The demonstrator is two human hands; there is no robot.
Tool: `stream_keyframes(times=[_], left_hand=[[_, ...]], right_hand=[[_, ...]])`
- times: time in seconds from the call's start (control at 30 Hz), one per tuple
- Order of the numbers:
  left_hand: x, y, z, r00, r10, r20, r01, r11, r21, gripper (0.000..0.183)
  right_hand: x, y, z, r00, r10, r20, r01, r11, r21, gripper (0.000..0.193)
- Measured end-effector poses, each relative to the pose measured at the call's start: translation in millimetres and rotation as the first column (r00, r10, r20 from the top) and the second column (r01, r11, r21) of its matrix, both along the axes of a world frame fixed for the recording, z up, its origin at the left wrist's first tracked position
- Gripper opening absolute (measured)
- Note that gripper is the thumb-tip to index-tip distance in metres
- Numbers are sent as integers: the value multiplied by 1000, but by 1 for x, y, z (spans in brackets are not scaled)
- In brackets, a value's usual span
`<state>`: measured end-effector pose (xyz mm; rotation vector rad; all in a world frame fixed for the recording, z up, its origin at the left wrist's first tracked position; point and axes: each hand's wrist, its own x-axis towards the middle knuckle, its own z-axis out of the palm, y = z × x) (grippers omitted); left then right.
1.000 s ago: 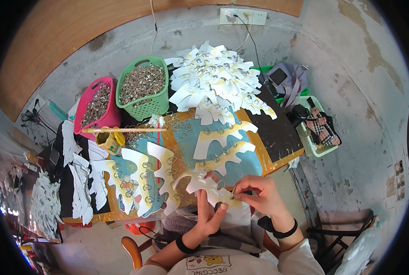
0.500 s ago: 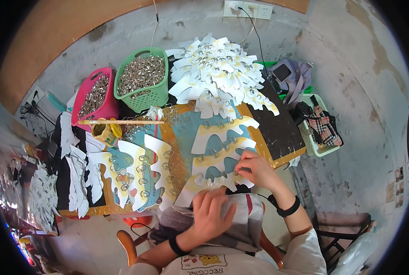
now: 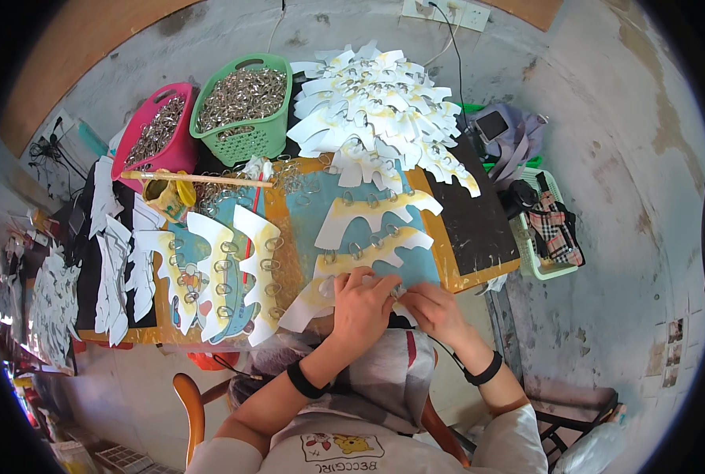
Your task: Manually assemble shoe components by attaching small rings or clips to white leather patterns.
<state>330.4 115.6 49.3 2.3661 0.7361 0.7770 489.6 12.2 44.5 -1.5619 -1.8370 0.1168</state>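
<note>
Nearest me lies a white scalloped strip (image 3: 305,306) with yellowish glue smears, at the table's front edge. My left hand (image 3: 360,312) is over it, fingers bent and closed on its edge. My right hand (image 3: 437,312) meets it from the right, thumb and fingers pinched at the same edge; the fingers hide the exact point they grip. Just beyond lie two more strips, a middle one (image 3: 384,251) and a far one (image 3: 352,215), with metal rings along their edges. To the left, several similar strips (image 3: 259,253) with rings lie side by side.
A green basket (image 3: 250,142) and a pink basket (image 3: 180,150) full of metal rings stand at the back left. A brush (image 3: 210,181) lies across a glue pot (image 3: 163,199). Ringed strips form a heap (image 3: 376,110) at the back. Blank white pieces (image 3: 114,276) lie far left.
My left hand has moved up and right onto the nearest strip. My right hand has come down and slightly left, and the two now meet at the strip's edge. The view has shifted slightly.
</note>
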Motion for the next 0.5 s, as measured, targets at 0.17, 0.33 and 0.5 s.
stream_keyframes(times=[0.17, 0.33, 0.5], left_hand=[[-2, -4, -4, 999, -14, 29, 10, 992, 130, 16], [-3, -6, -7, 999, -18, 34, 10, 976, 218, 13], [-3, -5, -8, 1000, -9, 25, 3, 979, 202, 14]], right_hand=[[6, -1, 5, 996, 28, -81, -28, 1000, 7, 20], [11, 12, 26, 994, 32, -108, -44, 993, -111, 23], [25, 10, 12, 969, 182, 166, -168, 981, -96, 26]])
